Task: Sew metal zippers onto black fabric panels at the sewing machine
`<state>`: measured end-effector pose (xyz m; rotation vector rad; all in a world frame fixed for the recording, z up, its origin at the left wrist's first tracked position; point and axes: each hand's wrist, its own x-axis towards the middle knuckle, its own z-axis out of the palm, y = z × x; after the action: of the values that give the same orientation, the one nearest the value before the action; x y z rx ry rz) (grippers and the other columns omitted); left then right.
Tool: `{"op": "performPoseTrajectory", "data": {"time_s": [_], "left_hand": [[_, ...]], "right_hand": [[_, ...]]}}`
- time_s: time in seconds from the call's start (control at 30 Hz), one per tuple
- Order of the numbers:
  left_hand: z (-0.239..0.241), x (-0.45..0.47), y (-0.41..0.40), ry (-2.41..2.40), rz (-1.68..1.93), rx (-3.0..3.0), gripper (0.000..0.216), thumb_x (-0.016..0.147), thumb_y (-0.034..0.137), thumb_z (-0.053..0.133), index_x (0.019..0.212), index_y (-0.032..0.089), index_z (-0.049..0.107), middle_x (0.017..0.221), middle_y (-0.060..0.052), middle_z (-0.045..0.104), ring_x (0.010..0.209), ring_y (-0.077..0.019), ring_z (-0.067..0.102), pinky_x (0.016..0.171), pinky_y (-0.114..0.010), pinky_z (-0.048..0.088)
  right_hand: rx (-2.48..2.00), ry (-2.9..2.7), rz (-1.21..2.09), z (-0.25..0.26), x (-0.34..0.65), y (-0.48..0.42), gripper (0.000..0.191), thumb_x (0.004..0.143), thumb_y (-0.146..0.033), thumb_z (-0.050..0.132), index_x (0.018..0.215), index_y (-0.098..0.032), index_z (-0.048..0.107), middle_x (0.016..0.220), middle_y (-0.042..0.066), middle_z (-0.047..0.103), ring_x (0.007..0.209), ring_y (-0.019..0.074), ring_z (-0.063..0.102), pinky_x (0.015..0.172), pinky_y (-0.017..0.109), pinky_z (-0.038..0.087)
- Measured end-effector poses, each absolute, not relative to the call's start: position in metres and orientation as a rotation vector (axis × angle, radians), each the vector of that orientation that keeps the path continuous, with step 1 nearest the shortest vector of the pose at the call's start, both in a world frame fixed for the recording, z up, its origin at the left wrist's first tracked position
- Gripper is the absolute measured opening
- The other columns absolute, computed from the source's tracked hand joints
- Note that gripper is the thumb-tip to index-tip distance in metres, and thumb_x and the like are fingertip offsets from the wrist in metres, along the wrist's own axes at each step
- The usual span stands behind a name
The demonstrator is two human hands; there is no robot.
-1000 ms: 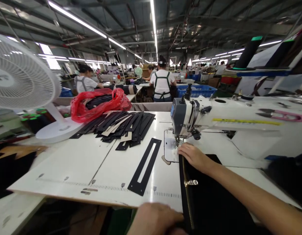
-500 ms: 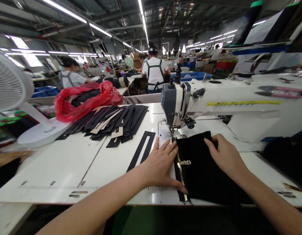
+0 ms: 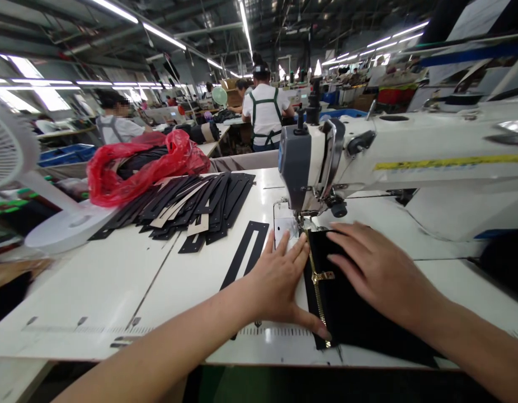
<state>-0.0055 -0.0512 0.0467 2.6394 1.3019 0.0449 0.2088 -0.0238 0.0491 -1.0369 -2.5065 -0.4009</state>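
Black fabric [image 3: 359,313] lies under the needle area of a white sewing machine [image 3: 309,168]. A gold-toothed zipper [image 3: 317,288] runs along its left edge, with a gold zipper pull [image 3: 326,275] pointing right. My left hand [image 3: 279,280] rests with fingers spread; its fingertips are beside the presser foot and its thumb is on the lower end of the zipper. Over the fabric, to the right of the zipper, is my right hand [image 3: 372,263], its fingers stretched out and apart. Left of my left hand lies a black frame-shaped piece [image 3: 238,257] with a long slot.
A pile of black slotted strips [image 3: 217,207] lies left on the white table [image 3: 95,296], beside a red plastic bag [image 3: 145,168]. A white fan [image 3: 61,207] stands at far left. Co-workers sit beyond, one in a white shirt [image 3: 265,115].
My right hand has moved left from the fabric's upper right corner onto the fabric near the zipper, its fingers now extended. My left hand keeps its place on the zipper. The view has shifted slightly.
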Motion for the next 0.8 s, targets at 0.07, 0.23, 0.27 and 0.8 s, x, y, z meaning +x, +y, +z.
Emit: {"op": "performPoseTrajectory", "data": {"time_s": [0.07,0.23,0.27,0.8], "left_hand": [[0.045,-0.005,-0.05,1.302,0.065,2.642,0.125,0.057,0.088,0.041,0.144,0.008,0.002,0.15,-0.018,0.005,0.136,-0.0408,-0.003,0.107,-0.057,-0.004],[0.041,-0.007,-0.049,1.269,0.188,2.628,0.126,0.055,0.087,0.046,0.144,0.008,0.006,0.15,-0.019,0.009,0.136,-0.0411,-0.001,0.106,-0.06,-0.003],[0.041,-0.007,-0.05,1.256,0.235,2.626,0.122,0.056,0.086,0.048,0.144,0.01,0.012,0.15,-0.018,0.013,0.137,-0.0406,0.003,0.107,-0.06,-0.002],[0.054,-0.003,-0.083,0.962,0.714,2.439,0.011,0.079,0.019,0.061,0.09,0.019,0.06,0.094,-0.002,0.064,0.093,-0.017,0.058,0.091,-0.031,0.041]], "right_hand": [[-0.853,-2.626,-0.127,0.039,0.201,-0.029,0.056,0.087,-0.041,0.047,0.131,-0.008,0.042,0.134,0.019,0.045,0.124,0.0275,0.042,0.101,0.046,0.037],[-0.879,-2.652,0.173,0.018,0.204,-0.029,0.071,0.086,-0.046,0.047,0.142,-0.01,0.024,0.144,0.017,0.03,0.133,0.0276,0.026,0.107,0.052,0.027],[-0.897,-2.627,0.214,0.017,0.205,-0.028,0.064,0.088,-0.042,0.044,0.142,-0.011,0.026,0.144,0.015,0.031,0.133,0.0265,0.027,0.107,0.051,0.027],[-0.888,-2.541,0.253,0.012,0.21,-0.019,0.045,0.094,-0.028,0.031,0.135,-0.014,0.039,0.139,0.012,0.041,0.129,0.0221,0.034,0.106,0.049,0.03]]}}
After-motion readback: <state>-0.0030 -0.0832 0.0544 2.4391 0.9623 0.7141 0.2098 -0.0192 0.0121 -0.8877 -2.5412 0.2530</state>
